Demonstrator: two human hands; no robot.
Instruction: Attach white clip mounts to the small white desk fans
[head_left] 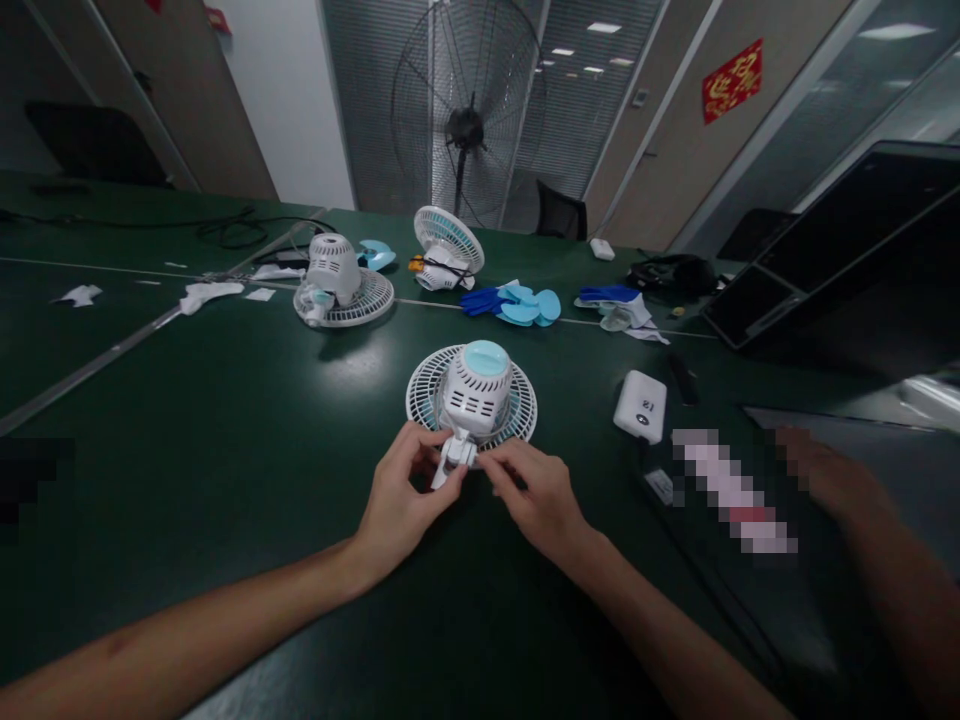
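A small white fan with a light-blue cap on its motor housing lies grille-down on the dark green table. From its near side juts a white clip bracket. My left hand pinches this bracket between thumb and fingers from the left. On the bracket's right side, my right hand is closed with thumb and fingertips together; whatever small part lies between them is too small to make out.
Behind are another face-down fan, a tilted fan, light-blue blades and blue-white gloves. At right lie a white box-shaped device and another person's hand. A large pedestal fan stands beyond the table.
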